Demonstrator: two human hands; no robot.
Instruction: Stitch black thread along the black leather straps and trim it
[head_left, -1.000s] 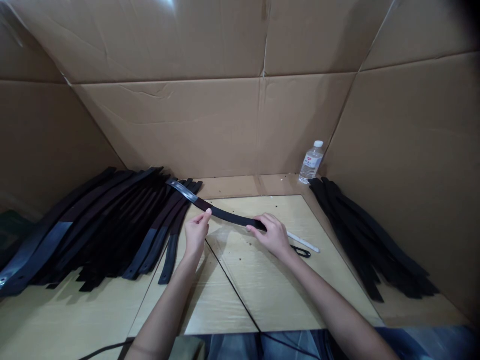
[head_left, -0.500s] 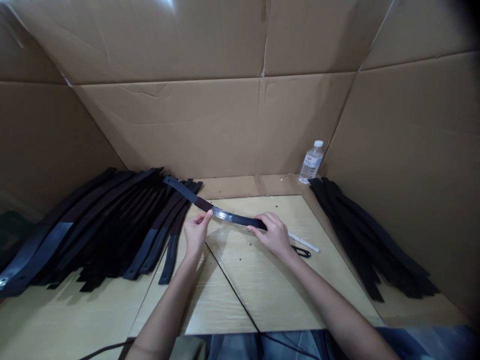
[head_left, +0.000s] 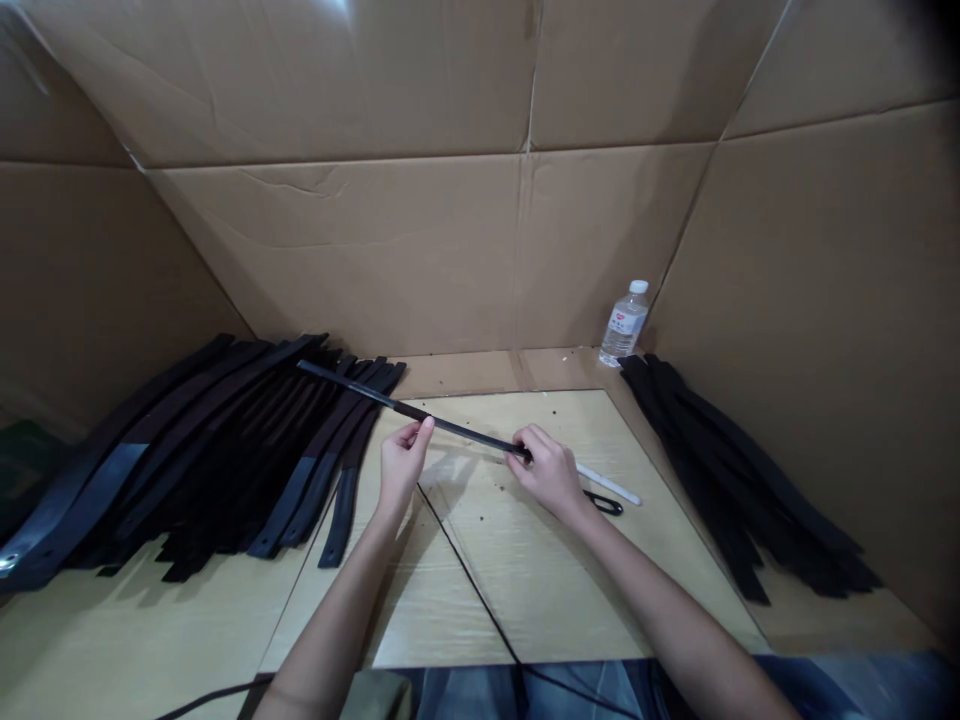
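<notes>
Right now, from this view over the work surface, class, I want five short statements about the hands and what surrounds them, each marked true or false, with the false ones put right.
1. The left hand and right hand both grip one dark strip. True.
2. The plastic bottle lies on its side. False: the bottle stands on its base, cap on top.
3. Dark strips lie in a left pile and a right pile. True.
4. The white stick lies between the two hands. False: the white stick shows beyond the right hand, on its right.
5. Cardboard walls rise behind the work surface. True.
</notes>
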